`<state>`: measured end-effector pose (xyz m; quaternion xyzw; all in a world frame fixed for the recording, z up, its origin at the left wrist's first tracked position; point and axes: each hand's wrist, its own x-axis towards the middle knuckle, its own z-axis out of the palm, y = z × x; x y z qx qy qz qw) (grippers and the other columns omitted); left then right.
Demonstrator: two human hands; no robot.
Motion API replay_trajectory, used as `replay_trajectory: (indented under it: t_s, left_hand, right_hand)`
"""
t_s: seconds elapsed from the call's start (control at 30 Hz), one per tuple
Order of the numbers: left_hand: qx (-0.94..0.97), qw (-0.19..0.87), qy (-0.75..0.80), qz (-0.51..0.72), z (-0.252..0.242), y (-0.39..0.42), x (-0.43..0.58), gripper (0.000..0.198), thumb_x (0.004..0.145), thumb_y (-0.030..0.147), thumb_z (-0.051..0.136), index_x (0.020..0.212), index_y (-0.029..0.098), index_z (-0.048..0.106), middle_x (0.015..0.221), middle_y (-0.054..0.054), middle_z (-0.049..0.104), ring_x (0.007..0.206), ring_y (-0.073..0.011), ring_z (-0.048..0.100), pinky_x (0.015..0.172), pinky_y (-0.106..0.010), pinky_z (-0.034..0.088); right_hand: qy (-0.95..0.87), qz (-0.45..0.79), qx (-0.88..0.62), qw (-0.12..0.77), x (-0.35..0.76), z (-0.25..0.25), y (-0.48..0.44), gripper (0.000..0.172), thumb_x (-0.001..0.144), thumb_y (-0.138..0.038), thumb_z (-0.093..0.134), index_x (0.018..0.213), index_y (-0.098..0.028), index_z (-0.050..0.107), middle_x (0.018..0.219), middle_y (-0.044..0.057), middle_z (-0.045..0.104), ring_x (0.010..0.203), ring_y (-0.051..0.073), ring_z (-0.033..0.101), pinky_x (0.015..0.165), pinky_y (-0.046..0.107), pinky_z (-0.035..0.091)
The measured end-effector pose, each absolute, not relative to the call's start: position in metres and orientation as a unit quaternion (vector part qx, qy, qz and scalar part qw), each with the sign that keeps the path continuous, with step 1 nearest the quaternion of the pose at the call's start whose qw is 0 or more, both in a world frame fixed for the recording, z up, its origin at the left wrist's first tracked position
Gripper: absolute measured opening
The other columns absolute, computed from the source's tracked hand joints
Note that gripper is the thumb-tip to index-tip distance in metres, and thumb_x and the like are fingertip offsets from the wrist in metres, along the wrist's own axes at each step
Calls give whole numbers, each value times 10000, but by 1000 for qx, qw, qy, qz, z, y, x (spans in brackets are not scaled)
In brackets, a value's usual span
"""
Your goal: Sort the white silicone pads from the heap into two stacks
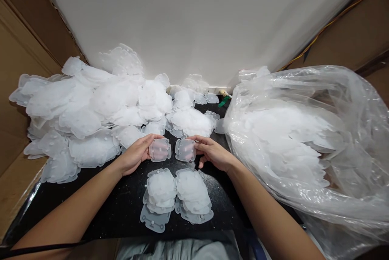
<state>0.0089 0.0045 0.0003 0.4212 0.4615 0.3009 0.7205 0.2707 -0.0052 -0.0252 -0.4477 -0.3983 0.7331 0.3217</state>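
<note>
The left hand pinches the left sheet by its outer edge; the right hand pinches the right sheet likewise. Both sheets sit side by side, slightly apart, beyond two stacks on the worktop. The step seems to be paired handling; laying them down would call for matched corners and an even release.

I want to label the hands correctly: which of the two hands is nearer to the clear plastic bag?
Right. The right hand is to the left of the clear plastic bag, with a gap between; the left hand is farther left, beyond the right hand.
</note>
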Motion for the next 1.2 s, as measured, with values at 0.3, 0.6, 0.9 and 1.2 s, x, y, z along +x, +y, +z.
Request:
replay_trajectory:
  t_s: [0.3,0.6,0.9,1.2]
  left_hand:
    - [417,726,461,293,-5,5,5,447,920,537,521,1151,174,642,1065,-140,738,980,-268,698,872,-427,549]
    - [402,727,466,303,-2,4,8,439,947,507,484,1150,145,626,1042,-162,741,950,-268,708,852,-427,562]
    - [406,735,453,299,-6,4,5,457,925,545,501,1140,164,635,1072,-160,737,973,-274,704,869,-434,552]
    - [416,729,457,294,-5,4,5,507,893,589,527,1149,164,630,1073,-160,729,984,-286,696,900,-471,529]
  right_hand:
    - [-375,739,-458,322,269,-20,-5,227,810,-200,527,1015,-194,625,867,61,673,727,178,685,386,215,543]
    - [-376,741,-455,320,270,-21,-5,219,820,-216,530,1021,-200,616,907,64,682,746,179,691,408,222,552]
    - [-384,738,-455,316,269,-22,-5,192,817,-238,544,997,-211,607,899,53,666,734,167,678,415,209,552]
    - [-431,715,-449,317,269,-26,-7,365,792,-495,691,988,-194,627,837,28,604,710,134,608,442,196,553]
